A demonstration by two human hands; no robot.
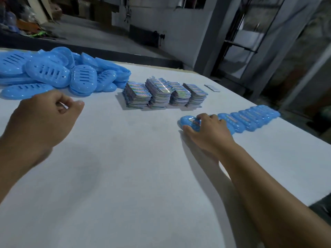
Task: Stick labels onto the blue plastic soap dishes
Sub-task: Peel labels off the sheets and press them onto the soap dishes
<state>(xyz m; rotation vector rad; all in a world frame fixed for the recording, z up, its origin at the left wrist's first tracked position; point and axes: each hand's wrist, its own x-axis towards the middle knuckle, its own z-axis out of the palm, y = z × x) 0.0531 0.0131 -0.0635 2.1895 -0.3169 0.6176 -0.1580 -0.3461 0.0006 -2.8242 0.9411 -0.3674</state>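
A heap of bare blue soap dishes (53, 72) lies at the table's far left. Several stacks of shiny labels (164, 93) stand mid-table. On the right, labelled blue dishes form an overlapping row (250, 118). My right hand (207, 129) grips the nearest dish of that row (186, 121), thumb on its near edge, fingertips on its label. My left hand (44, 119) hovers over the table just in front of the heap, fingers loosely curled, holding nothing that I can see.
The white table (134, 176) runs from me to a far edge behind the heap and a right edge beyond the row. A small flat card (212, 87) lies right of the label stacks. Grey floor, metal frames and clutter lie past the table.
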